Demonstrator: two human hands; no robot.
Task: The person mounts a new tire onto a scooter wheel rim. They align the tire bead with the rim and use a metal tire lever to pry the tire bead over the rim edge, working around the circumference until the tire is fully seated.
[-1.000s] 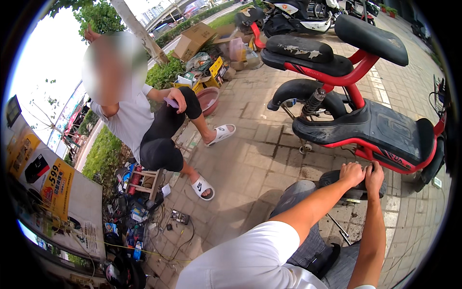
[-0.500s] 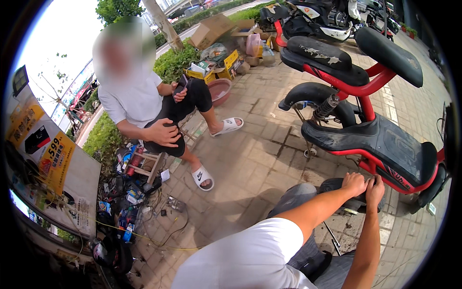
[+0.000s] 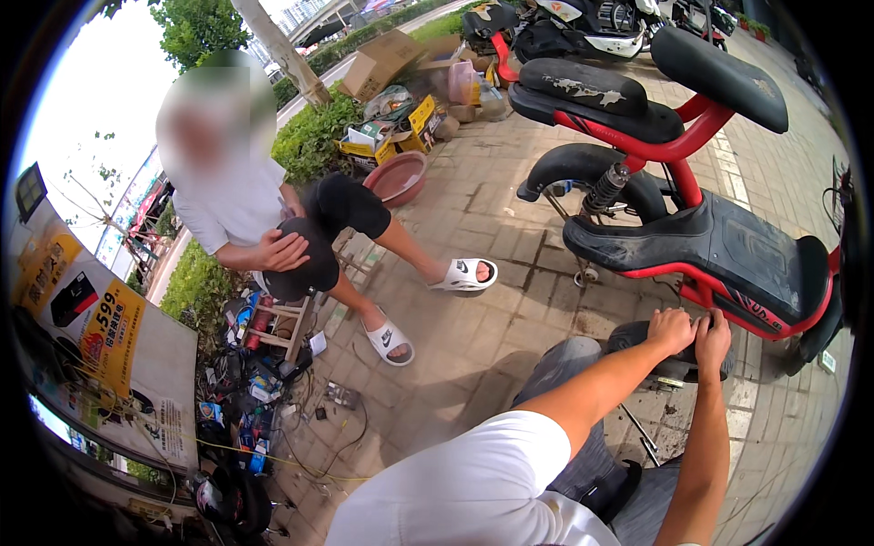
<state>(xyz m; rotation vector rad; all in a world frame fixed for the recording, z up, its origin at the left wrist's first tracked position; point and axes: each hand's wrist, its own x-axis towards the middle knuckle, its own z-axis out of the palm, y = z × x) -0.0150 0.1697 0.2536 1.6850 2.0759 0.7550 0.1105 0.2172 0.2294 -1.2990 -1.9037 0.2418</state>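
Both hands are close together on a small black tyre point(image 3: 628, 338) low in front of me, beside the red and black electric scooter point(image 3: 719, 264). My left hand point(image 3: 672, 330) is closed on the tyre's upper edge, its knuckles up. Right next to it, my right hand point(image 3: 713, 341) is also closed on the rim, thumb near the left hand. The fingertips are hidden behind the tyre. Below the hands, part of a metal hub point(image 3: 672, 382) shows. Thin metal rods point(image 3: 642, 433) that look like tools lie on the paving near my knee.
A seated person point(image 3: 237, 200) in white slides faces me on the left. Beside them lies a heap of tools and parts point(image 3: 255, 391) with wires trailing over the paving. A reddish basin point(image 3: 398, 178), cardboard boxes point(image 3: 387, 64) and parked scooters point(image 3: 592, 36) stand farther back.
The seated person has lowered the hand with the phone, which no longer shows, and stretched one foot forward. My view has shifted slightly; both my hands stay on the tyre.
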